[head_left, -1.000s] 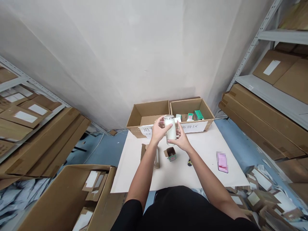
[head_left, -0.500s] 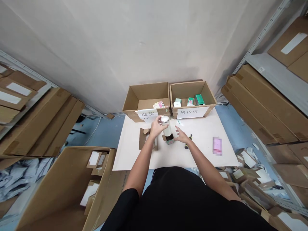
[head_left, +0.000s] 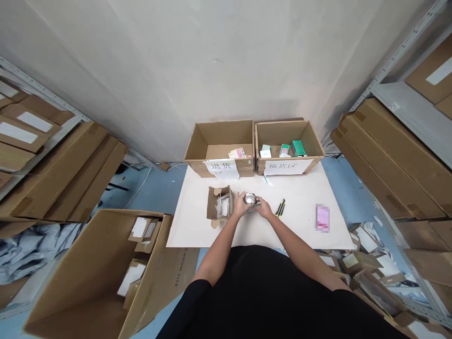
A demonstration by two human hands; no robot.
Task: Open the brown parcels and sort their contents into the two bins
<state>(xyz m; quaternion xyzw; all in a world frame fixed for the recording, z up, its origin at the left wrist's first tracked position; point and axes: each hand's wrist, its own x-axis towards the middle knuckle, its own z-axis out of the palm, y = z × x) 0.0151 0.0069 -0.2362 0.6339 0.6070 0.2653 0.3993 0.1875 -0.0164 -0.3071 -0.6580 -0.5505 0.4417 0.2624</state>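
A bottle with a shiny round silver cap [head_left: 250, 199] is over the middle of the white table, seen almost straight from above. My left hand [head_left: 240, 205] is closed around its left side. On the other side, my right hand [head_left: 263, 207] grips it with bent fingers. A bit of green shows beneath it, mostly hidden by cap and hands. Left of my hands lies an open small cardboard box [head_left: 213, 207] with whitish wrapping [head_left: 222, 205] inside. A yellow-and-black utility knife [head_left: 280, 208] rests just right of my right hand.
Two labelled cartons, a left one [head_left: 197, 147] with a pinkish packet and a right one [head_left: 314, 143] with several green-and-white boxes, line the back of the table [head_left: 300, 230]. A blurred pink item [head_left: 322, 218] lies at right. A large carton [head_left: 70, 263] stands lower left; loaded shelves flank both sides.
The bottle has gone from tilted, with its side showing, to nearly end-on, cap towards me. My right hand, open beside it before, has closed in on it. The view has shifted slightly.
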